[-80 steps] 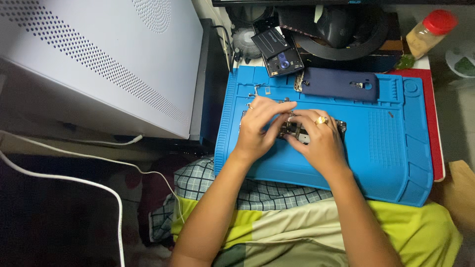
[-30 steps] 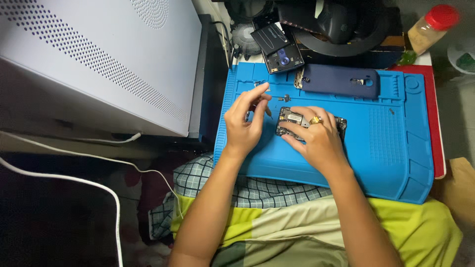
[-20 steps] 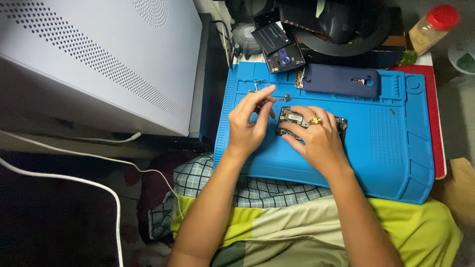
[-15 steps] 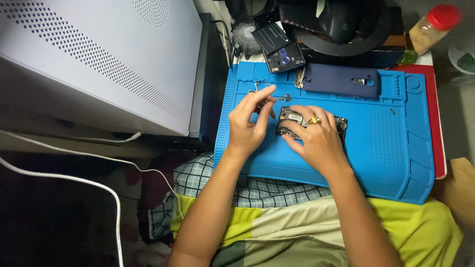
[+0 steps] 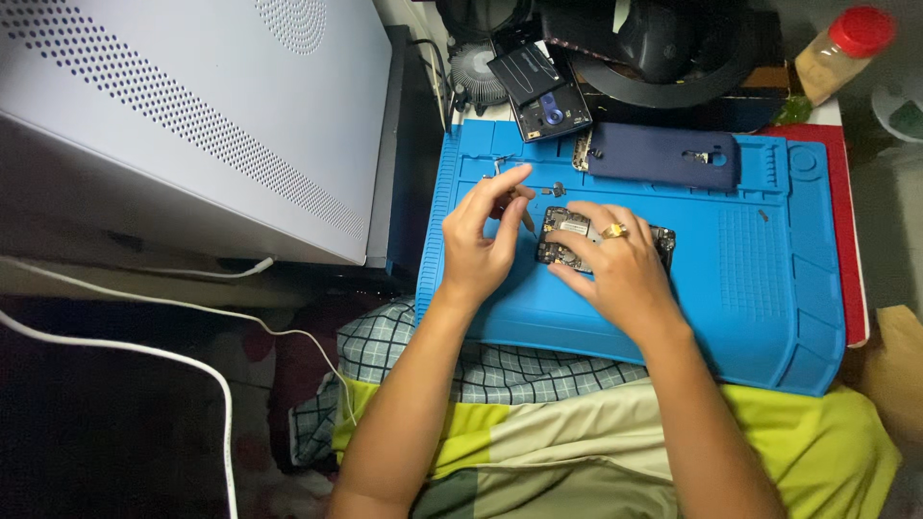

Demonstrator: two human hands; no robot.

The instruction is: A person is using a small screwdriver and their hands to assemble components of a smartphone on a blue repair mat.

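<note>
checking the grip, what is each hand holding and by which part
The right hand holds the opened phone down from above. The left hand pinches something too small to tell.

1. A work mat lies across the person's lap, its near edge over the clothing.
2. An opened phone rests on the mat, left of centre, under the right hand.
3. The left hand sits just left of the phone, fingertips raised over the mat's far-left corner.
4. A phone case lies along the mat's far edge, behind the phone.
5. A second opened handset lies beyond the mat's far edge, a small fan just to its left.
6. A perforated case stands left of the mat.
7. A lidded jar stands at far right, behind the mat.
8. Cables trail at near left, below the perforated case.
</note>
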